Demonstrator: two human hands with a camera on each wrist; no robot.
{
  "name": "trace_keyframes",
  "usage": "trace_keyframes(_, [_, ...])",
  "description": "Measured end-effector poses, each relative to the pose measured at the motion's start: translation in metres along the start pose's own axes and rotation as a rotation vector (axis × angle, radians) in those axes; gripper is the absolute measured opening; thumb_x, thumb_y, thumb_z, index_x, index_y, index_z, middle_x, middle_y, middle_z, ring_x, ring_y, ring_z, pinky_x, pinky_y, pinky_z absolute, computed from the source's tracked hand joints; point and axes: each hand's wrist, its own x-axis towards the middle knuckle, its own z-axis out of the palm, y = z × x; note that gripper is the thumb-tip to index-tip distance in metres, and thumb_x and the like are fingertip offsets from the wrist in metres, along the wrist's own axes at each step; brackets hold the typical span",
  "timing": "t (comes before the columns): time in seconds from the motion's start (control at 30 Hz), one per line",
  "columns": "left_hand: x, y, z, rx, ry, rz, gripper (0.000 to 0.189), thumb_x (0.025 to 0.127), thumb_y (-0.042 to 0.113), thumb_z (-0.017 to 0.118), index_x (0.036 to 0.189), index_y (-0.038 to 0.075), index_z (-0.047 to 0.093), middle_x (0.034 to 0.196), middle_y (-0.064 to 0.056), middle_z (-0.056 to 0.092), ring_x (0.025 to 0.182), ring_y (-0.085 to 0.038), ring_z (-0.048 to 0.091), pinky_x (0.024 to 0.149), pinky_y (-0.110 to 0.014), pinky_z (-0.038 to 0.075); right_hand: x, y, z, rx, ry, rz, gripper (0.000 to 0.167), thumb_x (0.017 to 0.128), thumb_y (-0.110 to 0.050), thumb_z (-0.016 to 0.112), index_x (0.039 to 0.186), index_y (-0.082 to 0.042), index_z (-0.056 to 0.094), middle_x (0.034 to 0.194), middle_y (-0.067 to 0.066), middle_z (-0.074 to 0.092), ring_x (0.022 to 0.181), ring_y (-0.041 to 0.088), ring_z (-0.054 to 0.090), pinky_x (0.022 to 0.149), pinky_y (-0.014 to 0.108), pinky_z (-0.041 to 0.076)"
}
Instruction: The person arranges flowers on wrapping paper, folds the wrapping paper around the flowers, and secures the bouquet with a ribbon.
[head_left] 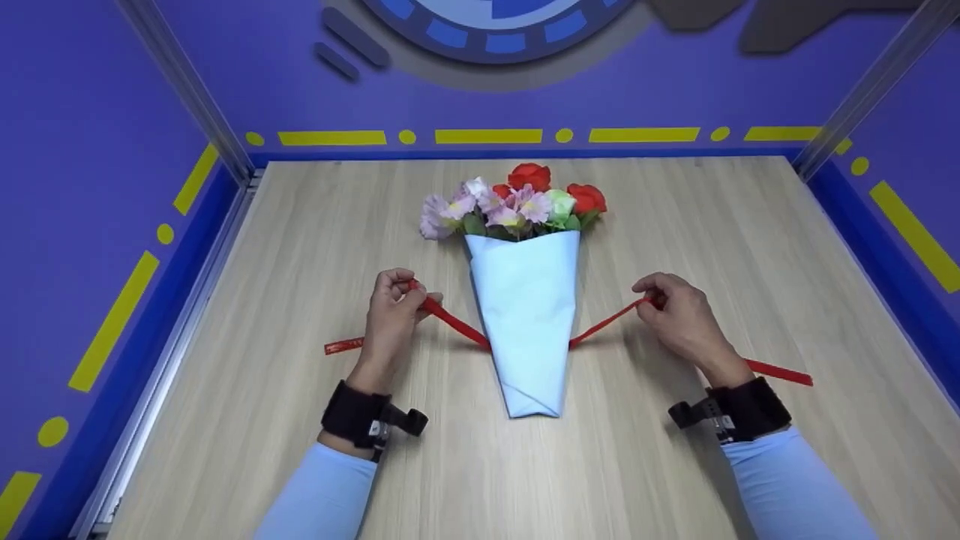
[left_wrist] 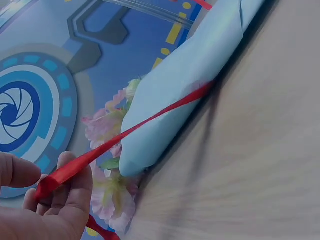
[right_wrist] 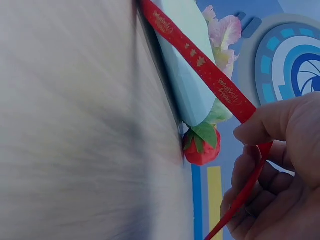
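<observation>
A bouquet of red, lilac and pale green flowers (head_left: 517, 206) lies on the table, wrapped in light blue paper (head_left: 525, 315). A red ribbon (head_left: 457, 322) passes beneath the wrapped part and comes out on both sides. On the left, my left hand (head_left: 394, 307) pinches one length of it, raised off the table, with a tail hanging behind the wrist. My right hand (head_left: 682, 315) pinches the other length between thumb and fingers. Gold print shows on that ribbon (right_wrist: 200, 62) in the right wrist view. Both hands stand apart from the paper.
The pale wooden table (head_left: 225, 450) is bounded by blue panels with yellow dashes at the back (head_left: 487, 112) and both sides. Metal frame posts (head_left: 195, 90) stand at the back corners. Each wrist carries a black strap (head_left: 356, 416) with a small camera.
</observation>
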Motion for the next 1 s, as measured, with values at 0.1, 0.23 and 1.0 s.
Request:
trace_keyframes(0.1, [0.001,0.002,0.007,0.011,-0.007,0.005,0.029,0.101,-0.007,0.053,0.128,0.003,0.046,0.105,-0.011,0.053,0.084,-0.021,0.072,0.086,-0.033,0.062,0.002,-0.004,0.0,0.001,0.035,-0.006,0.024,0.091,0.001,0.06,0.112,-0.001,0.073,0.095,0.01,0.064,0.08,0.02,0.055,0.069,0.022,0.04])
trace_keyframes(0.23, [0.002,0.007,0.018,0.023,-0.013,0.029,0.035,0.101,-0.007,0.055,0.132,0.005,0.043,0.106,-0.016,0.058,0.081,-0.021,0.07,0.082,-0.032,0.062,0.005,-0.009,-0.001,0.016,0.089,-0.006,0.022,0.091,0.0,0.063,0.11,-0.001,0.074,0.092,0.009,0.063,0.08,0.019,0.054,0.068,0.019,0.039])
trace_keyframes(1.0, [0.002,0.011,0.107,0.266,-0.287,0.025,0.01,0.106,0.005,0.06,0.112,0.001,0.068,0.101,-0.014,0.073,0.077,-0.014,0.067,0.072,-0.025,0.059,0.034,-0.075,-0.004,-0.13,0.308,-0.251,0.003,0.091,-0.002,0.075,0.092,0.001,0.074,0.087,0.018,0.057,0.083,0.036,0.055,0.07,0.037,0.039])
